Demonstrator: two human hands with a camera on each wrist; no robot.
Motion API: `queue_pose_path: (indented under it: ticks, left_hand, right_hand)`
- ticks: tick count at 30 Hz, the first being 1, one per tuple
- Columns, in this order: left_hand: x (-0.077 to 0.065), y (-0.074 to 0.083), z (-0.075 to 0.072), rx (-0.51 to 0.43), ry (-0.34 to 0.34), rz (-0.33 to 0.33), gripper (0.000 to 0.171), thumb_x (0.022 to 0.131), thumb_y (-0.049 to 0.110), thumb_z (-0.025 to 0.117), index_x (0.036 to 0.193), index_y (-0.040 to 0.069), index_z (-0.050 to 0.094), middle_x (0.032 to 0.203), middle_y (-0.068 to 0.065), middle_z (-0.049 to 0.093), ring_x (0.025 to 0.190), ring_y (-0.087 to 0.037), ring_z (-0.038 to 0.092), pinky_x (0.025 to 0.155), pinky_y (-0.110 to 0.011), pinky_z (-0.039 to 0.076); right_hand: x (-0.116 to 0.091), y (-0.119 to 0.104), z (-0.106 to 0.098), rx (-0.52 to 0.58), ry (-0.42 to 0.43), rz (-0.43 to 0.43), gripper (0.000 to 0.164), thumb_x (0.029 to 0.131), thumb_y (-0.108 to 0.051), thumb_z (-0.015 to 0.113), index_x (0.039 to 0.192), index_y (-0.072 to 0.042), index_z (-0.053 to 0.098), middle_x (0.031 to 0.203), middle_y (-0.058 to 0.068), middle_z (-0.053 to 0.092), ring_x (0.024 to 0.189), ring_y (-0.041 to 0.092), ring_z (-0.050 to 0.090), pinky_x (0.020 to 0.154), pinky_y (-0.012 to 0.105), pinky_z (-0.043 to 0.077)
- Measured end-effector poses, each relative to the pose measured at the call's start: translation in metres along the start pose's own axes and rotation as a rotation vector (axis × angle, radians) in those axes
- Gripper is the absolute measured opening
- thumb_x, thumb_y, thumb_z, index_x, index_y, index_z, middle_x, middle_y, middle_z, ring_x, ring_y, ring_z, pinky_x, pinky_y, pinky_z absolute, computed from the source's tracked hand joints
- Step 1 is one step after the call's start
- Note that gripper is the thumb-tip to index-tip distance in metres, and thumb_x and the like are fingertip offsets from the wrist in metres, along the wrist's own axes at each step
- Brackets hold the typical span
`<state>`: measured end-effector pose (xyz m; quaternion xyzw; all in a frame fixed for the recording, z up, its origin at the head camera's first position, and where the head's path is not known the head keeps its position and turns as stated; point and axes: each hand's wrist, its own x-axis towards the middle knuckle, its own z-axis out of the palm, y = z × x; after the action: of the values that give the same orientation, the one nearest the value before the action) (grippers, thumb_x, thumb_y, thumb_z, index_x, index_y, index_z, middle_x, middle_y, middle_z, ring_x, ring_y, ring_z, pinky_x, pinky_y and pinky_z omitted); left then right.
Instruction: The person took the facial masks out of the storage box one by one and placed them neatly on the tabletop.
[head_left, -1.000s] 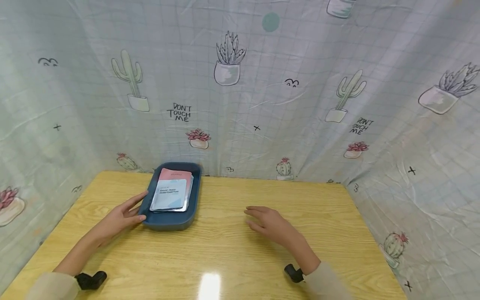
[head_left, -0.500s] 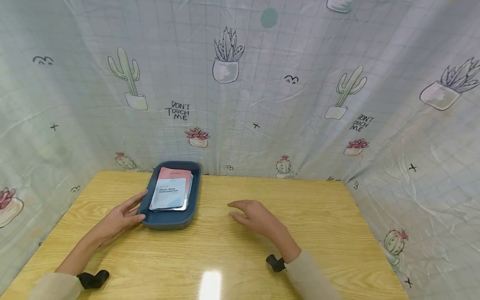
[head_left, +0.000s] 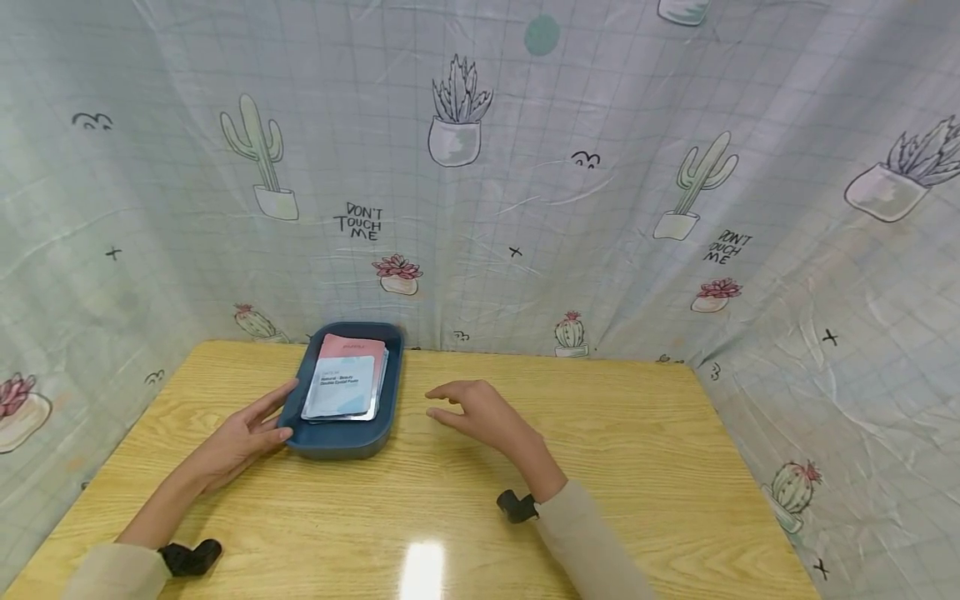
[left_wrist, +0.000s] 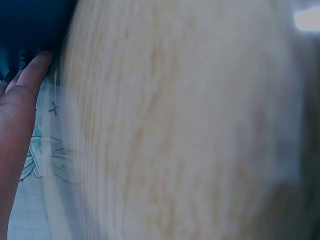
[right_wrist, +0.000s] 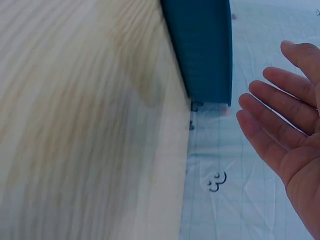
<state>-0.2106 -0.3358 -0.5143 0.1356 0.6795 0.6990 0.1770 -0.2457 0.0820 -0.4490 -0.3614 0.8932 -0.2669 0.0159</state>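
Observation:
A blue tray [head_left: 337,451] stands at the back left of the table in the head view, holding a small stack of flat packets. On top lies a light blue packet [head_left: 341,387] with dark print, above a pink packet [head_left: 352,345] and silver edges. My left hand [head_left: 242,439] touches the tray's left side with thumb and fingers extended; some fingertips are hidden behind the wall. Right of the tray, apart from it, my right hand [head_left: 480,414] hovers with nothing in it. In the right wrist view its fingers [right_wrist: 280,105] are spread and relaxed near the tray wall [right_wrist: 202,50].
The wooden table [head_left: 615,450] reaches back to a curtain [head_left: 510,183] printed with cacti, which also hangs at both sides. A black wrist camera [head_left: 191,557] sits on the left wrist and another black camera [head_left: 516,506] on the right.
My right hand has moved left and slightly away from me, closer to the tray. The left hand, the tray and the packets have stayed in place.

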Motion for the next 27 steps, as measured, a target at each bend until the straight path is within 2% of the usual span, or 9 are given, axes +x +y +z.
queue_pose_path:
  ticks: [5, 12, 20, 27]
  left_hand:
    - [0.001, 0.002, 0.000, 0.008, 0.004, -0.013, 0.081, 0.103, -0.002, 0.054, 0.166, 0.022, 0.009, 0.168, -0.021, -0.014, 0.130, 0.012, 0.045, 0.100, -0.023, 0.050]
    - [0.000, 0.001, -0.001, -0.003, -0.003, -0.010, 0.082, 0.103, -0.002, 0.055, 0.166, 0.021, 0.008, 0.168, -0.019, -0.015, 0.131, 0.010, 0.045, 0.100, -0.023, 0.050]
    - [-0.001, -0.003, 0.000, -0.011, -0.016, 0.009, 0.081, 0.103, -0.002, 0.054, 0.166, 0.020, 0.008, 0.168, -0.018, -0.014, 0.134, 0.007, 0.044, 0.100, -0.025, 0.051]
    - [-0.002, -0.004, -0.002, -0.014, -0.013, 0.011, 0.079, 0.104, -0.003, 0.052, 0.166, 0.022, 0.009, 0.169, -0.018, -0.013, 0.135, 0.006, 0.044, 0.101, -0.026, 0.051]
  right_hand:
    - [0.018, -0.005, -0.002, -0.014, 0.005, -0.017, 0.035, 0.103, -0.035, 0.062, 0.130, -0.014, 0.071, 0.125, 0.002, 0.072, 0.109, 0.024, 0.069, 0.093, 0.034, 0.056]
    - [0.044, -0.012, -0.004, 0.034, -0.002, -0.036, 0.034, 0.102, -0.034, 0.063, 0.128, -0.014, 0.073, 0.122, 0.004, 0.073, 0.110, 0.024, 0.069, 0.090, 0.030, 0.056]
    - [0.072, -0.018, -0.002, 0.069, -0.007, -0.059, 0.038, 0.100, -0.040, 0.065, 0.128, -0.015, 0.072, 0.119, -0.002, 0.074, 0.108, 0.014, 0.069, 0.093, 0.026, 0.055]
    - [0.096, -0.021, 0.005, 0.131, -0.017, -0.063, 0.039, 0.100, -0.040, 0.066, 0.128, -0.013, 0.072, 0.119, 0.002, 0.074, 0.108, 0.012, 0.068, 0.091, 0.020, 0.054]
